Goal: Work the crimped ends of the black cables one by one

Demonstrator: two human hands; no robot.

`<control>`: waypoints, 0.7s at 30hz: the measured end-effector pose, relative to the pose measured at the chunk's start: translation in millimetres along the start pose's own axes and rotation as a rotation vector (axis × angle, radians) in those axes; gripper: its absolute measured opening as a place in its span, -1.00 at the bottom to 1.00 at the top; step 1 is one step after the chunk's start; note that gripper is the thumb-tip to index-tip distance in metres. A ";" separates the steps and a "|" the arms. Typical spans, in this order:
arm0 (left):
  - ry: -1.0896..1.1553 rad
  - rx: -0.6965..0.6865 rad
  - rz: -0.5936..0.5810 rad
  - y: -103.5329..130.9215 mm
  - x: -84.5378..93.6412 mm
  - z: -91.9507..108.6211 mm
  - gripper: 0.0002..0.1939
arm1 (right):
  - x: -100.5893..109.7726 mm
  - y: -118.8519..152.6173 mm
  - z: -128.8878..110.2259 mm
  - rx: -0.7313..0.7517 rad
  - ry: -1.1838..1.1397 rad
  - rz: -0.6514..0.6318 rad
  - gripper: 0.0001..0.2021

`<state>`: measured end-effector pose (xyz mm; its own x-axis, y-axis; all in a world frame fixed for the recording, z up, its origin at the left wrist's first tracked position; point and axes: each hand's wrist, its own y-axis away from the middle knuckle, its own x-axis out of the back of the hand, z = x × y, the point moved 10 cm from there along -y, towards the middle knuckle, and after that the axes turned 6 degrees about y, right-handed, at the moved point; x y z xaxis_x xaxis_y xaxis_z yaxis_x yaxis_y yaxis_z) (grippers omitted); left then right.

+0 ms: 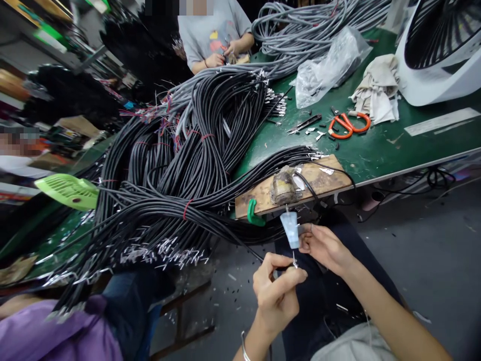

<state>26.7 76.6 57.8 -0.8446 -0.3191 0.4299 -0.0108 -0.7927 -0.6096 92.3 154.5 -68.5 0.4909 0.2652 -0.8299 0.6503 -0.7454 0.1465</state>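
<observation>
My left hand (278,288) is closed in a pinch on the end of a black cable, whose bare silvery wire tip (295,262) points up past the fingertips. That tip meets the narrow lower end of a light blue tapered piece (289,229). A thin metal shaft joins this piece to a small, grimy, motor-like cylinder (283,187) on a wooden board (255,196). Close to the right side of the blue piece, my right hand (326,245) has its fingers drawn together. Whatever lies between them is too small to make out.
Bundles of black cable (221,115) cover the green table (394,150) on the left. Orange-handled scissors (347,125), a plastic bag (330,65), cloth (378,87) and a white fan (439,55) stand right. A co-worker (214,35) sits opposite; a purple sleeve (60,331) shows lower left.
</observation>
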 end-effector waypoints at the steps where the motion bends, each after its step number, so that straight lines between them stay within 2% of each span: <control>1: 0.005 -0.002 -0.001 1.2 0.9 -0.4 -0.63 | -0.3 3.9 -0.2 0.010 0.060 -0.008 -0.69; 3: 0.017 -0.001 -0.014 2.6 1.5 -1.8 -0.64 | -0.6 10.0 0.7 0.017 0.180 -0.009 -0.70; 6: 0.020 0.022 -0.096 4.5 -4.1 -6.2 -0.66 | 5.0 16.1 -4.3 0.047 0.416 0.050 -0.71; 10: 0.019 0.057 -0.205 13.9 -9.7 -15.9 -0.68 | 14.5 25.6 -28.8 0.095 0.792 0.131 -0.71; 12: 0.038 0.088 -0.170 22.3 -1.5 -25.1 -0.68 | 16.7 33.1 -45.7 0.110 0.937 0.149 -0.70; 14: 0.052 0.207 0.027 33.9 23.5 -47.6 -0.71 | 17.1 42.4 -64.7 0.131 1.057 0.172 -0.72; 15: 0.074 0.307 0.201 44.1 42.5 -64.7 -0.74 | 16.9 47.1 -74.9 0.146 1.104 0.190 -0.72; 17: 0.198 0.525 0.621 77.8 77.2 -104.5 -0.80 | 15.4 54.6 -94.5 0.187 1.168 0.234 -0.74; 18: 0.339 0.633 0.786 95.9 81.4 -127.2 -0.76 | 14.1 57.1 -103.6 0.213 1.186 0.261 -0.73; 19: 0.398 0.684 0.822 102.5 77.8 -143.8 -0.69 | 12.4 58.6 -111.5 0.242 1.200 0.288 -0.73; 21: 0.511 0.753 0.800 104.0 59.8 -173.9 -0.54 | 7.5 59.0 -121.7 0.292 1.225 0.333 -0.73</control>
<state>-118.0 65.5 -95.7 -0.5858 -0.7500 -0.3071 0.7816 -0.6230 0.0306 204.9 187.0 -0.6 0.9105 0.3100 0.2737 0.3227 -0.9465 -0.0015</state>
